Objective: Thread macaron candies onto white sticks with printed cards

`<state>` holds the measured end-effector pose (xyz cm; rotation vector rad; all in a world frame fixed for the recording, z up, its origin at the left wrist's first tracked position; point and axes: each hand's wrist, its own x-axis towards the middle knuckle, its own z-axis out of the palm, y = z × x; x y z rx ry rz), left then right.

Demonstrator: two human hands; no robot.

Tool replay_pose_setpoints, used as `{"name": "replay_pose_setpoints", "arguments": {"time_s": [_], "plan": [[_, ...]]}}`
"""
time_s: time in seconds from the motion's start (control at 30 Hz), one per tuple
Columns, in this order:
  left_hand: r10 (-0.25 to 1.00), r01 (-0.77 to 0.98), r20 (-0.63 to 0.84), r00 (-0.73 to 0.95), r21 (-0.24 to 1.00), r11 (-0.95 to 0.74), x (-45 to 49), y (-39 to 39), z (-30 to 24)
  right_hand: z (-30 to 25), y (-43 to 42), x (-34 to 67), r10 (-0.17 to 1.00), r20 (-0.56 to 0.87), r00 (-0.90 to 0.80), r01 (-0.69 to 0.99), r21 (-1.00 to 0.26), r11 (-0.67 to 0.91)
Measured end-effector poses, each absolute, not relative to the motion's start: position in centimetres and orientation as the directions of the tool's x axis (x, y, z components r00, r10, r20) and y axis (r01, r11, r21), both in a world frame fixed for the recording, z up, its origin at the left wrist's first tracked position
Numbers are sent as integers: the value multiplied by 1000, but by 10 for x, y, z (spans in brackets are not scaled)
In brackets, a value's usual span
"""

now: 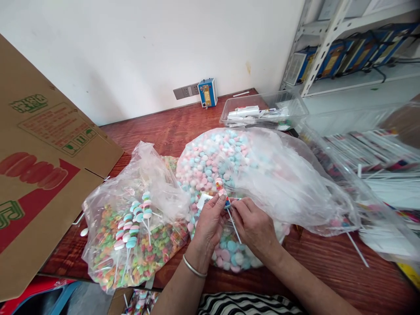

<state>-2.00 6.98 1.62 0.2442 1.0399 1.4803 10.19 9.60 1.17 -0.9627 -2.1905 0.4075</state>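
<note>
My left hand (pixel 210 221) and my right hand (pixel 251 223) meet over a big clear bag of pink, blue and white round candies (pixel 210 162). Together they pinch a thin white stick (pixel 233 225) with a few candies (pixel 220 186) threaded on its upper end. The left fingers grip the stick just under the candies; the right fingers are closed on it beside them. A silver bangle (pixel 194 267) sits on my left wrist. Several finished candy sticks (pixel 136 221) lie on a second bag of small coloured ring candies (pixel 131 249) to the left.
A brown cardboard sheet (pixel 42 175) leans at the left. A clear plastic tray (pixel 262 111) stands at the back of the wooden table (pixel 183 124). Plastic-wrapped packs of sticks and printed sleeves (pixel 377 175) fill the right side. A metal shelf (pixel 344 43) stands at the back right.
</note>
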Motion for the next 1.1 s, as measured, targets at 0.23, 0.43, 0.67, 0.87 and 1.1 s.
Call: {"name": "replay_pose_setpoints", "arguments": {"time_s": [0.23,0.43,0.67,0.87,1.1], "plan": [[915,-576,-309,-260,810,110,-21,60,30,11,102,95,816,390,-427,439,-700,564],[868,-465,-304,-394,880,97,-22,63,15,9,103,93,803,382,-459,385,-728,567],[849,-396,-247,-467,917,48,-15,68,3,3,108,97,723,458,-517,348,-659,666],[792,-376,-277,-544,924,65,-6,74,-3,-4,106,99,689,520,-505,293,-648,703],[915,-666,-272,-298,746,5,-12,66,14,-7,104,107,698,532,-480,207,-705,679]]}}
